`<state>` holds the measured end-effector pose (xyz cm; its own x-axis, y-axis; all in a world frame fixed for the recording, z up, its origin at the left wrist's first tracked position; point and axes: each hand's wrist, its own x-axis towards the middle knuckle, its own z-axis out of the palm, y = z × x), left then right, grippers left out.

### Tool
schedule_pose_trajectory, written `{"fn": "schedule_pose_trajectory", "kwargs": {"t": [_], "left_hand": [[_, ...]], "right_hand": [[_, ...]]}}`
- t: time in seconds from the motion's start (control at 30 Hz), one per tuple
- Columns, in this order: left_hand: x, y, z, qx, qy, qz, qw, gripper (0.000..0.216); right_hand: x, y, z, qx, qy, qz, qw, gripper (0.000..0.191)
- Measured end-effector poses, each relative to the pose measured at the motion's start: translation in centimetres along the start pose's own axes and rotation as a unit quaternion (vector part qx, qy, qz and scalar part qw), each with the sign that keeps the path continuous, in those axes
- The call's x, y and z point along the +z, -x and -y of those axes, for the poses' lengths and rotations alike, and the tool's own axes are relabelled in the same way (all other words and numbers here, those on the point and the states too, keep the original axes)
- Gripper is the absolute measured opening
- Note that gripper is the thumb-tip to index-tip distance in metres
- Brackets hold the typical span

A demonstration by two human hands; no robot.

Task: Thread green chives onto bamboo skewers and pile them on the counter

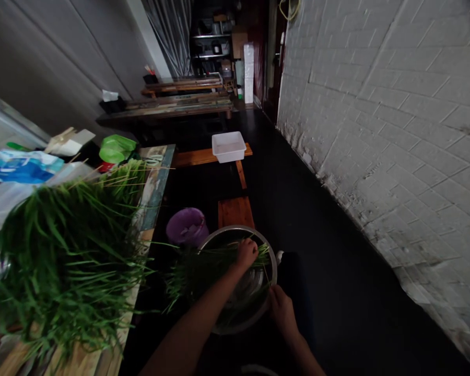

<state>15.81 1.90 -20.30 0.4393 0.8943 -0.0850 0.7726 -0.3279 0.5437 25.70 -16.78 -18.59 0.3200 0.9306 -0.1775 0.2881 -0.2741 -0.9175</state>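
A wide metal basin (274, 261) stands low in front of me with long green garlic chives (215, 261) across it. My left hand (247, 253) is closed around a bunch of these chives near their pale ends, over the basin; the leafy ends hang past its left rim. At the basin's right rim is my right hand (282, 309), its fingers pinched together. A thin pale stalk (267, 274) runs to its fingertips. On the table to the left lies a large heap of chives (62, 250), leaves spilling over the edge.
A purple bucket (187, 227) with pale bits inside stands left of the basin. Beyond are a wooden stool (235, 211) and a white tub (229, 147) on a bench (194, 157). A green plastic bag (116, 148) lies on the table (156, 180). A brick wall (384, 104) runs along the right.
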Motion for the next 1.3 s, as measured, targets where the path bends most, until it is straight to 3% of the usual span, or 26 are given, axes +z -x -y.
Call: {"fn": "schedule_pose_trajectory", "kwargs": {"t": [0.1,0.23,0.43,0.57,0.87,1.03,1.1,1.17,1.3], "left_hand": [[-0.9,0.6,0.7,-0.006,0.206,0.050,0.977,0.006],[-2.5,2.2,1.0,-0.056,0.422,0.146,0.893,0.022],[-4.3,3.7,-0.1,-0.129,0.548,0.145,0.813,0.034],[-4.5,4.0,-0.2,-0.132,0.588,0.151,0.784,0.030],[-5.6,4.3,-0.1,-0.094,0.520,0.168,0.832,0.032],[-5.2,5.4,-0.5,-0.049,0.424,0.270,0.863,0.029],[-4.5,5.6,-0.5,-0.016,0.390,0.285,0.875,0.027],[-3.6,5.2,-0.4,0.003,0.356,0.228,0.906,0.024],[-1.7,3.0,-0.1,-0.025,0.189,0.032,0.981,0.015]], "right_hand": [[-0.5,-0.2,0.8,-0.011,0.007,0.022,1.000,0.036],[-1.0,-0.6,2.3,-0.028,0.026,0.044,0.998,0.035],[-0.7,-0.8,3.5,-0.072,0.055,0.035,0.995,0.036],[-0.5,-0.7,3.8,-0.087,0.059,0.034,0.994,0.034],[-0.8,-0.7,4.0,-0.091,0.057,0.052,0.993,0.032],[-0.2,-1.0,3.7,-0.077,0.034,0.041,0.996,0.032],[0.3,-1.1,3.4,-0.057,0.022,0.029,0.998,0.033],[0.7,-1.2,2.8,-0.035,0.003,0.019,0.999,0.034],[1.1,-1.1,1.4,-0.005,-0.021,0.006,1.000,0.040]]}}
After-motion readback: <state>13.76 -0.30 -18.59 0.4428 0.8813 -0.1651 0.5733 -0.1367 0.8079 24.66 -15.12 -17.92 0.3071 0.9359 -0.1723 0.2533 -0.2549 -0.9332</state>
